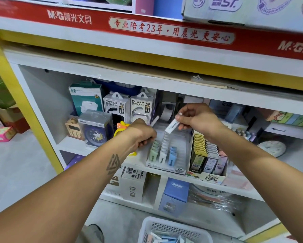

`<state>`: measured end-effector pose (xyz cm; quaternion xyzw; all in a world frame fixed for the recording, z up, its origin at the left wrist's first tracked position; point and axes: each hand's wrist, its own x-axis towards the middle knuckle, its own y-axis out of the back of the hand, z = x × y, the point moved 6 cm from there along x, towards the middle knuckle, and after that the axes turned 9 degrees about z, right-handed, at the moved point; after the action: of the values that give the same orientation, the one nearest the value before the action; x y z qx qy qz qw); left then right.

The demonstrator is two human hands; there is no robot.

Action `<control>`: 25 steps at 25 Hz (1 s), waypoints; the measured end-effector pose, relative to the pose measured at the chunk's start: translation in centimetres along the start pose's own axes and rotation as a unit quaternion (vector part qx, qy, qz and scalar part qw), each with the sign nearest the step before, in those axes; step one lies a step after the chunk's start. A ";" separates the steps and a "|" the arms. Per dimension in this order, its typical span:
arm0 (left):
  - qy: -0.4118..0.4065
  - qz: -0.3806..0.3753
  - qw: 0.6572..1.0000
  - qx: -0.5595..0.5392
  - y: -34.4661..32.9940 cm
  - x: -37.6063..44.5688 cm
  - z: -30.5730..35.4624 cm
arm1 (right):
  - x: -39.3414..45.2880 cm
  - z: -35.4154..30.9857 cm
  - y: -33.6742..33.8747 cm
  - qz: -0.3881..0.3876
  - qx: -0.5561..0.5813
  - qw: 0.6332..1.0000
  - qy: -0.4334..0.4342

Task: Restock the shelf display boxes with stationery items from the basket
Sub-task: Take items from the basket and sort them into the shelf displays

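Right hand (198, 118) is pinching a small white lead case (171, 126) between thumb and fingertips, gripping its upper end. The case's long axis runs diagonally, top end up by the thumb, bottom end pointing down-left toward the clear display box (166, 165) right below the fingers. There's writing on the case but it's too small to read.

Left hand (142, 135) is curled over, fingers tucked down at the left edge of that same box, and a white stick-like item (155, 120) pokes up and right out of the fist. Can't tell exactly how the fingers wrap it, but they're closed on it.

Under the right fingers the box holds rows of green, white and blue cases standing on end, with a "2B" sticker on the front. Just right of it sits a cardboard display box (206, 177) with yellow, grey and pink packs marked "100".

Behind the left knuckles: two packs (128, 106) reading "POWER BANK". Up top, a red banner (147, 27) says "M&G". The white basket (175, 230) sits low, below both wrists.
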<state>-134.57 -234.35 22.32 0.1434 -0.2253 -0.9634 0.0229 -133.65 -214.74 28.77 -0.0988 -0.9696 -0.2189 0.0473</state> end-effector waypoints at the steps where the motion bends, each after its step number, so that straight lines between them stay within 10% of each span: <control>1: -0.004 0.011 1.000 0.008 -0.1 0.2 -0.2 | 0.4 0.0 0.0 0.007 -0.020 1.000 0.005; 12: -0.065 0.027 0.993 0.097 -2.9 1.7 -1.4 | 3.9 1.2 -3.6 -0.033 -0.440 0.881 0.169; 25: -0.044 0.039 0.994 0.095 -3.3 2.1 -2.3 | 4.3 3.2 -6.2 -0.086 -0.469 0.862 0.170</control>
<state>-135.91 -232.60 18.35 0.0933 -0.3218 -0.9415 0.0365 -139.33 -218.11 23.91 0.0134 -0.7338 -0.6644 0.1409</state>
